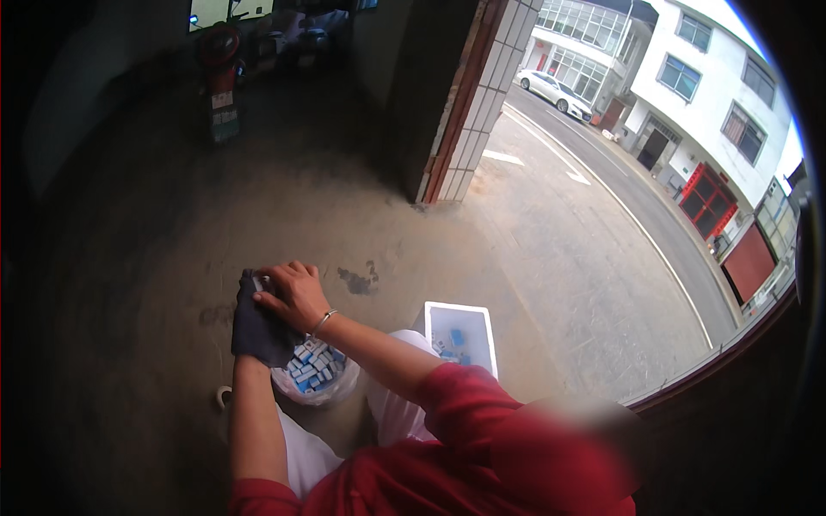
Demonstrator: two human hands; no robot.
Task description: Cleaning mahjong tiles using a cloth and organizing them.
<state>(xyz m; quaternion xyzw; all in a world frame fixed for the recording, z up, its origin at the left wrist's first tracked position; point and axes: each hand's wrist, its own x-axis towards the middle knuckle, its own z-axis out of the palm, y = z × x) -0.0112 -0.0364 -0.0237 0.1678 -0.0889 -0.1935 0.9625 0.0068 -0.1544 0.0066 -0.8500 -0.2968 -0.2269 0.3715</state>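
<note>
My left hand (263, 329) wears a dark grey glove and is held out over the floor. At its fingers a small pale piece (261, 282) shows, mostly hidden. My right hand (298, 290), bare with a metal bracelet (324, 321) at the wrist, lies bent over the gloved fingers. Its thumb and fingertips are close to the pale piece; whether they pinch it cannot be made out. Below both hands stands a round container lined with a clear plastic bag (332, 392). It holds many small blue and white blocks (313, 369), partly covered by the glove.
A white foam box (459, 306) with several blue pieces (457, 337) inside stands beyond my right knee (413, 338). A round pale object (223, 396) is left of the bag. A tiled doorway pillar (474, 122) rises ahead; a red motorbike (219, 71) stands in the dark room.
</note>
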